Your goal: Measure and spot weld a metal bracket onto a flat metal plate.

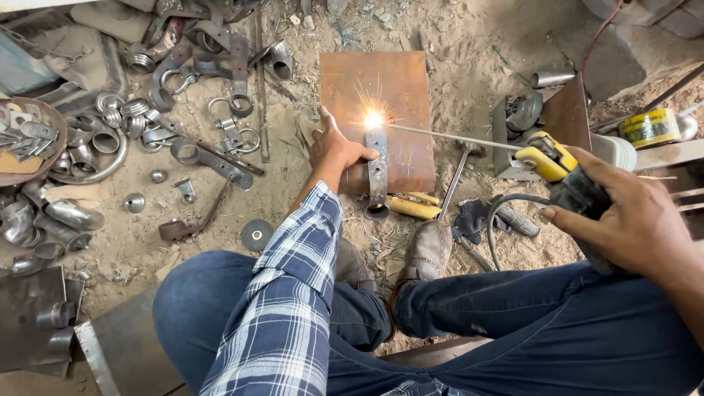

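My left hand (334, 150) rests on a rusty steel plate (378, 84) lying on the sandy ground, fingers pressing a narrow metal strap (377, 172) with a ring at its near end. My right hand (634, 216) grips a yellow and black welding electrode holder (546, 160). Its thin rod (447, 136) reaches left to the strap's far end, where a bright spark (373, 119) burns. A black cable (499, 213) loops from the holder.
Several metal rings, clamps and pipe pieces (147, 110) lie scattered at the left. A hammer (458, 172) and a yellow-handled tool (412, 207) lie beside the plate. My knees in blue jeans (513, 323) fill the foreground. A yellow tape roll (649, 127) sits at the right.
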